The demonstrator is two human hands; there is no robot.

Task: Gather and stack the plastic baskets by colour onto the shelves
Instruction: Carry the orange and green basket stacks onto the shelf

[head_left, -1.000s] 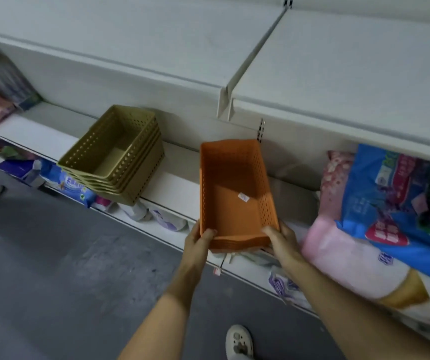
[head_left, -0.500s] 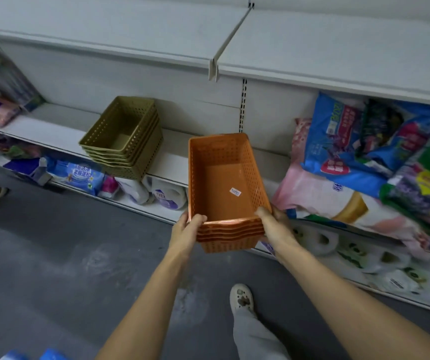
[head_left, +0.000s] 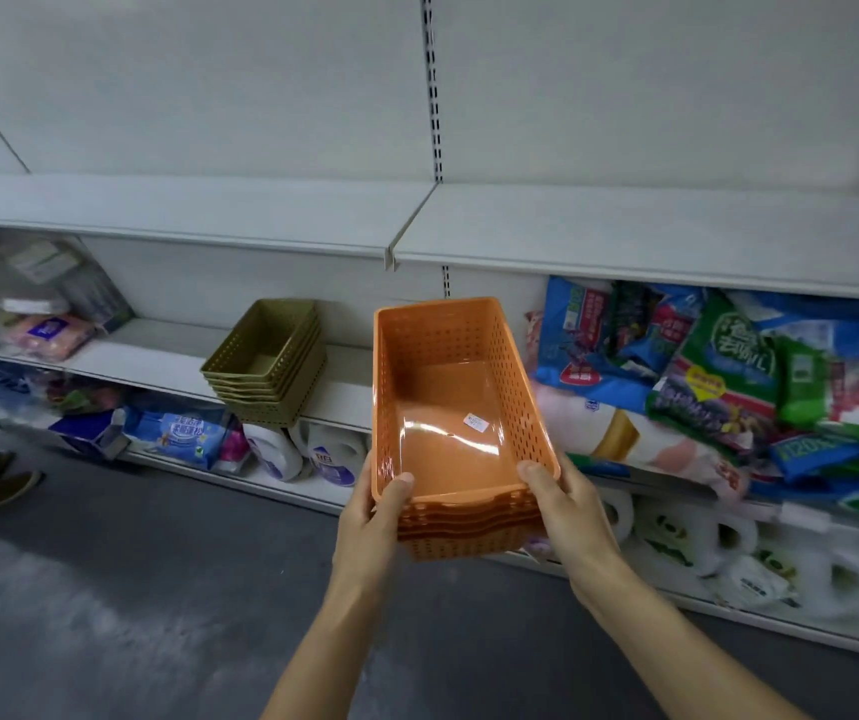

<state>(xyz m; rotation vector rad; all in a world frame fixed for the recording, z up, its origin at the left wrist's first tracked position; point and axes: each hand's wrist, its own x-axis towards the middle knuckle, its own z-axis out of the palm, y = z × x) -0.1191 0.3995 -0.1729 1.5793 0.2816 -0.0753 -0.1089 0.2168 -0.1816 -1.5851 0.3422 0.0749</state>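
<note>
Left hand (head_left: 373, 517) and right hand (head_left: 567, 506): each grips a near corner of the orange stack (head_left: 456, 423), thumbs hooked over the rim, fingers curled beneath; the nested baskets are held in the air in front of the shelves, a white sticker (head_left: 476, 422) inside the top one. Olive stack (head_left: 266, 368): nested, on the middle shelf (head_left: 152, 356), left of the orange. Tissue packs (head_left: 703, 366): piled to the right; upper shelf (head_left: 625, 226) above.
</note>
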